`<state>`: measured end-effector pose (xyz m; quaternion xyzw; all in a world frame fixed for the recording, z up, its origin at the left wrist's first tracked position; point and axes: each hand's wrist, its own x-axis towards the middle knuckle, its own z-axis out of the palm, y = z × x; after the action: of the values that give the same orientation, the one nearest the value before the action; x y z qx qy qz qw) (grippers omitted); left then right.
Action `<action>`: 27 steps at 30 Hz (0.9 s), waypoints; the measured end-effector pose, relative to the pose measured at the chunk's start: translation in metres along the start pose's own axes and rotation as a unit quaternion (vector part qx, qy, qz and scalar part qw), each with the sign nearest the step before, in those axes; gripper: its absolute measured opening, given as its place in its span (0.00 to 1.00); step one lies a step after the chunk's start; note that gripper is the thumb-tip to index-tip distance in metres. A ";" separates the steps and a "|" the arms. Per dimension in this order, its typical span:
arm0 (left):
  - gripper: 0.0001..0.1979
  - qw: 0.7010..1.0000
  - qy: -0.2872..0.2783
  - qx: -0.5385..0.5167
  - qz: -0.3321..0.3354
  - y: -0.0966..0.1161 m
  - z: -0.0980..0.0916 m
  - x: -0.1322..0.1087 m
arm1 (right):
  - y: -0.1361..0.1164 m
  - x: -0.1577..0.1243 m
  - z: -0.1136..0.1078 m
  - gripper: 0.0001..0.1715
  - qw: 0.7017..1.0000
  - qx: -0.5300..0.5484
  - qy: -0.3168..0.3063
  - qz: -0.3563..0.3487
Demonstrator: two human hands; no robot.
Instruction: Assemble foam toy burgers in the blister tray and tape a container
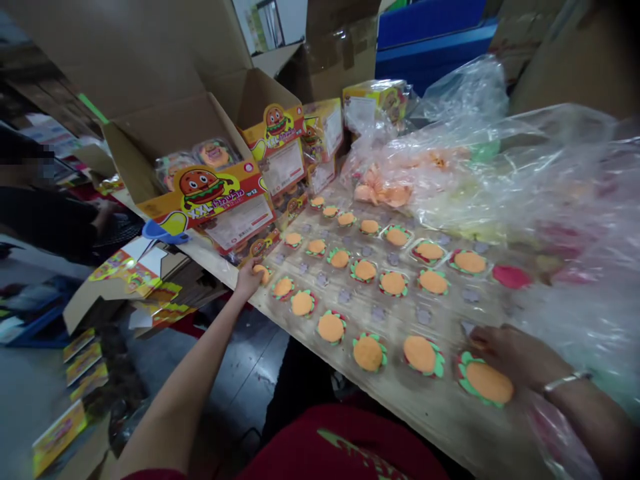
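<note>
Rows of burger-shaped sweets (369,352) with orange tops and green and red frilled edges lie in clear plastic shells on the table. Between the rows, the clear lids carry small grey shapes (423,315). My left hand (247,280) is at the far left end of the front row, its fingers closed around a burger pack (261,273). At the right end of that row, my right hand (515,355) has its fingers bent together beside a large burger sweet (485,381). Its fingertips meet near a grey shape; what they pinch is not clear.
Printed display boxes (225,200) stand in open cartons along the back left. Crumpled clear plastic bags (540,180) with coloured pieces cover the back right. A blue-handled tool (165,232) lies by the table's left edge. Another person (45,200) sits at far left.
</note>
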<state>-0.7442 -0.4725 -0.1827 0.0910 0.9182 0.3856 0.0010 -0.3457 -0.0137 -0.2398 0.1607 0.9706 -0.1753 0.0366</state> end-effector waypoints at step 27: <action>0.15 0.974 0.001 0.201 0.107 -0.014 0.006 0.008 | -0.088 -0.023 -0.054 0.17 0.966 0.199 0.164 0.026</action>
<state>-0.7536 -0.4768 -0.1962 0.1870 0.9617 0.1912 -0.0599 -0.3530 -0.0796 -0.1571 0.2168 0.9044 -0.3348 -0.1514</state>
